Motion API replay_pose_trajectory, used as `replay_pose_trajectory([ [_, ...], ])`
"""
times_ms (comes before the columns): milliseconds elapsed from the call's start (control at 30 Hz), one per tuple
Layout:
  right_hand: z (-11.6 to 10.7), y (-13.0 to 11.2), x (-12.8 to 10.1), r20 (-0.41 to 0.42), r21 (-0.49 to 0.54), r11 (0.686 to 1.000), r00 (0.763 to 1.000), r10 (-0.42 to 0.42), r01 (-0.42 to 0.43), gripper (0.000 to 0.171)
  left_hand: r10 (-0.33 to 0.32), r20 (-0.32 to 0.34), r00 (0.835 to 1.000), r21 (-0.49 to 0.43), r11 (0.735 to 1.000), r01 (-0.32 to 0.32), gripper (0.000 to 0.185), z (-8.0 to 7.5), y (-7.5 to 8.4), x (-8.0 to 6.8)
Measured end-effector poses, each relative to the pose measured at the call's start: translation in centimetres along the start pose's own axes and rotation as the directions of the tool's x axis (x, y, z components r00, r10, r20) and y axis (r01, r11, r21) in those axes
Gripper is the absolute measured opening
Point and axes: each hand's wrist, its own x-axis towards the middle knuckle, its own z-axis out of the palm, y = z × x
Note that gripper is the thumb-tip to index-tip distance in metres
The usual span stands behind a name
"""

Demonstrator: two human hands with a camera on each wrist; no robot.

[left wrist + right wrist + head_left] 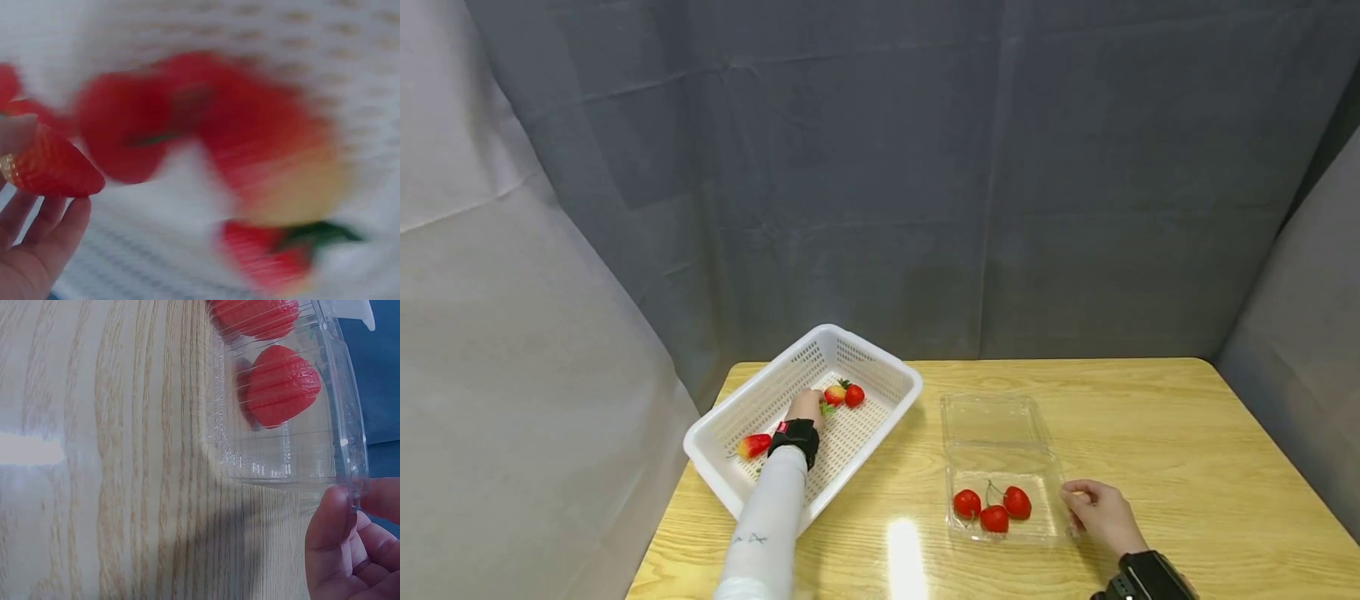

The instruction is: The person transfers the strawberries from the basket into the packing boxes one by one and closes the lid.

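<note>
In the left wrist view my left hand point(37, 250) pinches a strawberry point(53, 165) between thumb and fingers. The head view has that hand reaching down into a white perforated basket point(883, 371); the hand and sleeve hide part of its contents. Other red fruits lie in it, including a red-and-yellow strawberry point(754, 446) and a round red fruit point(854, 395). My right hand point(1105, 515) pinches the side rim of a clear plastic clamshell box point(1047, 492) with thumb and finger. Three red fruits point(995, 518), with thin stems showing among them, lie in the box.
The box's clear lid point(988, 419) is folded back, away from me, on the wooden table point(1180, 442). Behind the table hangs a dark grey curtain point(865, 183), with pale cloth point(542, 350) on the left. The basket stands at the table's left edge.
</note>
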Motion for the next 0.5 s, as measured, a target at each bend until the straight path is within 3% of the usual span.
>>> replay_pose_trajectory([
  [33, 0.0, 0.0, 0.0, 0.001, -0.001, 1.000, 1.000, 0.002, -0.002, 0.032, 0.044, -0.039, 0.998, -0.005, 0.999, -0.044, 0.023, -1.5, 2.0, -0.1],
  [100, -0.1, 0.0, 0.0, 0.000, -0.005, 1.000, 1.000, 0.001, -0.001, 0.033, 0.170, -0.132, 0.977, -0.009, 0.985, -0.172, 0.025, -3.9, 5.9, 0.1],
  [167, -0.2, 0.0, -0.1, -0.001, -0.009, 1.000, 1.000, -0.002, 0.002, 0.033, 0.191, -0.092, 0.977, -0.034, 0.980, -0.195, 0.034, -7.8, 12.1, -0.3],
  [233, -0.3, 0.0, -0.1, -0.004, -0.015, 1.000, 1.000, 0.000, 0.000, 0.033, 0.300, -0.088, 0.950, -0.030, 0.952, -0.303, 0.038, -9.0, 16.0, -0.2],
  [367, -0.2, -0.3, -0.2, -0.004, -0.017, 1.000, 1.000, -0.006, 0.006, 0.032, 0.491, -0.011, 0.871, 0.000, 0.871, -0.492, 0.041, -9.5, 23.1, -2.0],
  [500, 0.0, -0.4, -0.2, 0.003, 0.002, 1.000, 1.000, -0.012, 0.012, 0.031, 0.629, 0.107, 0.770, 0.006, 0.774, -0.633, 0.039, -6.7, 27.3, -4.8],
])
